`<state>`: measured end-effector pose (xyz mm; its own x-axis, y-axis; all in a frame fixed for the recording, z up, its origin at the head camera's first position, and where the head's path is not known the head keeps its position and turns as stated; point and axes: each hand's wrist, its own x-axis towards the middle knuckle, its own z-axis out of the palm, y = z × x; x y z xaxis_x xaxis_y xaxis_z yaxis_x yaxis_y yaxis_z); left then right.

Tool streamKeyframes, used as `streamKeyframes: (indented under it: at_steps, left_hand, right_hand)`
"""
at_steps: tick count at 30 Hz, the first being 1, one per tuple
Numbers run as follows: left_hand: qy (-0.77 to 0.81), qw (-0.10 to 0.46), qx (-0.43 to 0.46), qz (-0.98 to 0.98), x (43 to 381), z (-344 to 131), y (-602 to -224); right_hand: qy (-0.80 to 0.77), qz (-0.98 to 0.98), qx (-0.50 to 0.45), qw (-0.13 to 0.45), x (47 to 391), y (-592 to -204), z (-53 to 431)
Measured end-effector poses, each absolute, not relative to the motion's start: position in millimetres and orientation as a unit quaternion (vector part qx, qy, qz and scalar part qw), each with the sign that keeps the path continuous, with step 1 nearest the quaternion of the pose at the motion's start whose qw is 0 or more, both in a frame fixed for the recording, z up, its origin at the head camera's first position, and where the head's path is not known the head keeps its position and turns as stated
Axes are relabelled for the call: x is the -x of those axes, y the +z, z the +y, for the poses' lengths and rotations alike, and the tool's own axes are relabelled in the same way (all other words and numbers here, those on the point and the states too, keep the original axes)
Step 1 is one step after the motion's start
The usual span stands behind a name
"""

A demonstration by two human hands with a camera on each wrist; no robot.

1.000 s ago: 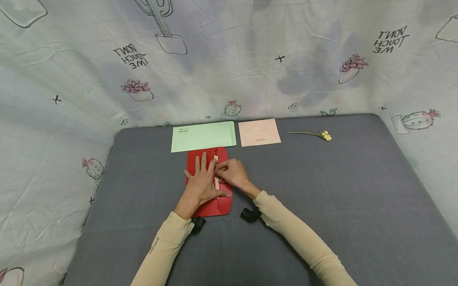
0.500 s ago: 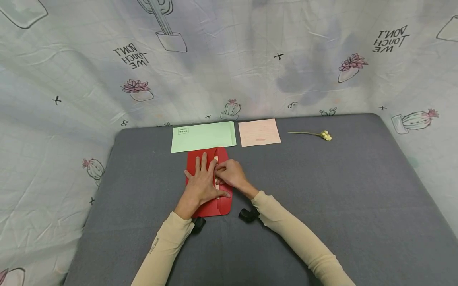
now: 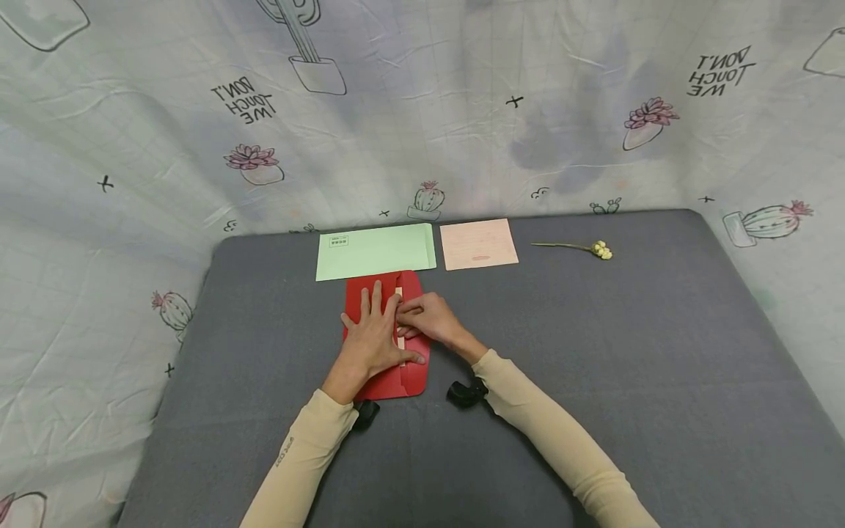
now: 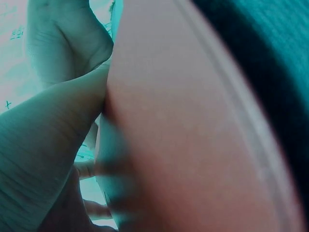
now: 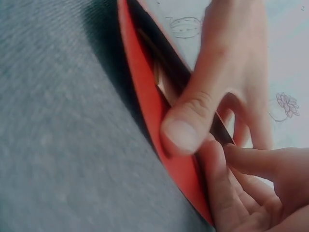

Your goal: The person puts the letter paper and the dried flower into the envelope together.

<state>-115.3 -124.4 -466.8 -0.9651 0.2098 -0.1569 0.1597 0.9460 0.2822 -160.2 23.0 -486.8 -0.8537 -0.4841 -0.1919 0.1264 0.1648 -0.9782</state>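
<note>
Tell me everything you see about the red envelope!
The red envelope looks like smooth paper and lies on the gray table. Its round-cornered flap is open toward the right, and a pale strip shows in the opening. The spread left hand rests on it, thumb over the flap; the right hand touches its opening with curled fingers.

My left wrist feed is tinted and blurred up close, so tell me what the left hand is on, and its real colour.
Observer: The left hand lies spread over a red envelope.
Operator: Tell me what shows at its opening.
Observer: A pale strip, visible beside the flap in the head view.
Operator: List what lies beyond it.
Observer: Left to right: a mint-green envelope, a pale pink sheet and a yellow-flowered sprig.
</note>
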Motion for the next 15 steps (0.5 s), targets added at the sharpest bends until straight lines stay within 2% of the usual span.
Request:
streamKeyframes:
  at_steps: [8,15]
  left_hand:
    - [0.111,0.107,-0.089,0.984,114,-123,-464]
    - [0.077,0.120,-0.100,0.985,107,-121,-460]
  right_hand:
    - [-0.657,0.693,0.110,0.276,166,-478,40]
    - [-0.642,0.729,0.091,0.220,177,-472,69]
